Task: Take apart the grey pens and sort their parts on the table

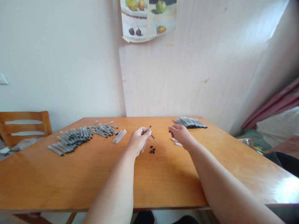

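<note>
Over the middle of the table, my left hand (139, 138) is closed around a pen barrel (144, 147), translucent grey with a dark upper end, held at a slant. My right hand (179, 133) hovers to the right with its fingers pinched together; what they hold, if anything, is hidden. Several small black plugs (152, 150) lie between the hands. Beyond them rest thin dark-tipped pen refills (154, 138), partly covered by my left hand. Two whitish pen caps (178, 144) lie just under my right hand.
Heaps of grey pens with black ends (72, 138) spread over the left side of the wooden table (158, 186). Some pale barrels (120, 136) lie left of my left hand. A neat row of pens (190, 122) sits at the back right. A wooden chair (23, 126) stands left.
</note>
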`<act>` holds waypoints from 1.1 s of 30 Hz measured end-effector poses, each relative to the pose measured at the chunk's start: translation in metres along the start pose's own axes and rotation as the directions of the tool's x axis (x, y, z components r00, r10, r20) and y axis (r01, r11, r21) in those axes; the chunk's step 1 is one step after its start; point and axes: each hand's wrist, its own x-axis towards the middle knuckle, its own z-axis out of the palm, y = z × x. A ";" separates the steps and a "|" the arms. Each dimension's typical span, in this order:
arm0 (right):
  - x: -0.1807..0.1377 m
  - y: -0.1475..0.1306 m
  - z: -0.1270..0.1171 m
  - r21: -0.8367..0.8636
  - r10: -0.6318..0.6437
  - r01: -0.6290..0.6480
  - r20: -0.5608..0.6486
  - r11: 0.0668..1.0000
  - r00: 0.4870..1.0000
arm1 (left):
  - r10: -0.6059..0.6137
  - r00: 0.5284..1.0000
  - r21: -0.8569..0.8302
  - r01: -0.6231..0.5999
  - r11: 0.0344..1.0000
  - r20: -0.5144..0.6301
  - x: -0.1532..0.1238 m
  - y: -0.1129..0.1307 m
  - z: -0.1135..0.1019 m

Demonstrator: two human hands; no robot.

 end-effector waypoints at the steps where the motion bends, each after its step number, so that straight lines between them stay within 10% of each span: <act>1: 0.004 0.005 -0.007 -0.042 0.012 -0.015 -0.054 0.999 0.998 | -0.012 0.999 -0.031 0.010 0.999 -0.053 0.002 -0.001 -0.002; 8: 0.021 0.031 -0.038 -0.664 0.061 0.016 0.094 0.748 0.994 | -0.100 0.956 -0.123 0.069 0.990 -0.275 0.009 -0.007 -0.011; 22: 0.005 0.017 -0.026 -0.749 0.182 0.097 0.281 0.656 0.942 | -0.135 0.929 -0.210 0.064 0.976 -0.344 0.012 -0.010 -0.013; 29: -0.004 0.005 -0.015 -0.238 0.010 0.086 0.375 0.967 0.927 | -0.147 0.920 -0.291 0.038 0.956 -0.362 0.013 -0.012 -0.015; 33: -0.010 -0.001 -0.003 0.207 -0.027 -0.077 0.458 0.975 0.889 | -0.176 0.904 -0.380 0.016 0.925 -0.390 0.015 -0.011 -0.016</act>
